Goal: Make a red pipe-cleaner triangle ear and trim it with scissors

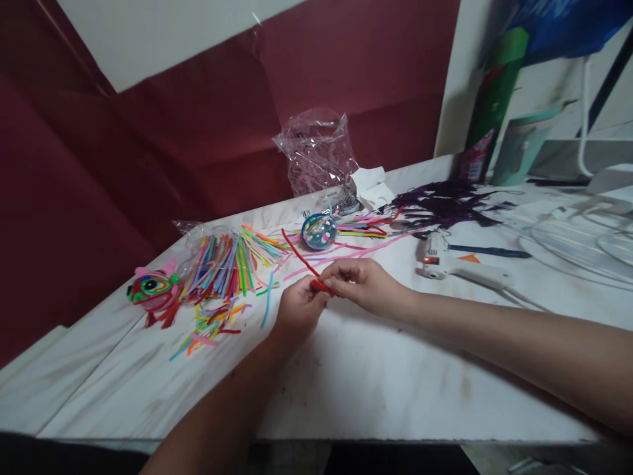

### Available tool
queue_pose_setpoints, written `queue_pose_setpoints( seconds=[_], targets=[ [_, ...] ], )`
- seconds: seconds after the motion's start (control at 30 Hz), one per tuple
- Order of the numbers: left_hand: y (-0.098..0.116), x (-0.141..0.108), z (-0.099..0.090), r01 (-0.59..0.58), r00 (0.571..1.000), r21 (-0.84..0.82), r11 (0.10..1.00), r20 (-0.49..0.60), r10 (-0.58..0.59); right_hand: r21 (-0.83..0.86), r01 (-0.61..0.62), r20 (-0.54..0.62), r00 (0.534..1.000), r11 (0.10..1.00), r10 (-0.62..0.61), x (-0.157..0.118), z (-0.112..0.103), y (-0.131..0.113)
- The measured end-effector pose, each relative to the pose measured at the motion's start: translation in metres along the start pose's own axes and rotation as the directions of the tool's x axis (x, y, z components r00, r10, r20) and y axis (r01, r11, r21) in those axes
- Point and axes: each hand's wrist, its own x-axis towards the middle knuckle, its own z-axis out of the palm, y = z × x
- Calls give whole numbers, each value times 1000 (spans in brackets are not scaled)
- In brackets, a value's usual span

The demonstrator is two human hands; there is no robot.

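Progress: shaping appears to be partway on one red pipe cleaner (298,251). Its lower part is lying doubled or bunched at the fingers, while its upper length is projecting free and nearly straight, up and to the left. That free length is counting as unworked. At the far left, a multicoloured craft figure (153,290) with a large eye is sitting on the table (376,389), appearing largely complete. Behind the hands, a blue-rimmed clear ball (320,233) with spotted contents is resting among loose stems; its stage cannot be determined.

Grip: the left hand (299,305) is pinching the bunched part between thumb and fingers. The right hand (357,282) is pinching the same pipe cleaner just beside it, fingertips pressed together. The exact bend is being hidden by the fingers.

Surroundings: a bagged bundle of pipe cleaners (217,269) is lying left of the hands, with cut pieces (212,324) scattering in front of it. Long pink stems (363,249) are extending behind the right hand. A crumpled plastic bag (321,152) is standing at the back, near a dark purple heap (445,202).

Obstructions: a white glue gun (436,256), showing a red light, is lying beyond the right forearm, its cord (527,300) trailing close to that arm. Nothing is visibly blocking the fingers.
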Motion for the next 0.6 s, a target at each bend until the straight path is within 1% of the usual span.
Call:
queue_pose_setpoints(
  seconds=[0.1,0.23,0.3,0.4,0.47,0.6],
  targets=[
    [-5,2,-1,5,1000,-27,1000,12,-5,-52,-9,12,1000,999,9,0,1,3],
    [-4,4,-3,46,998,-144,989,-30,-51,-125,27,25,999,992,-24,-4,5,-1],
    [-2,3,-4,68,997,-263,962,-22,-76,-169,73,-6,997,983,-75,-6,7,-2],
    [2,1,-3,66,998,-416,907,28,-60,-258,124,-91,984,958,-152,-8,8,0],
    [3,0,-2,57,998,-448,892,58,-34,-292,127,-127,977,948,-170,-7,7,2],
    [0,-1,2,35,998,-428,903,62,-10,-335,123,-163,969,934,-186,-5,3,4]
  ],
)
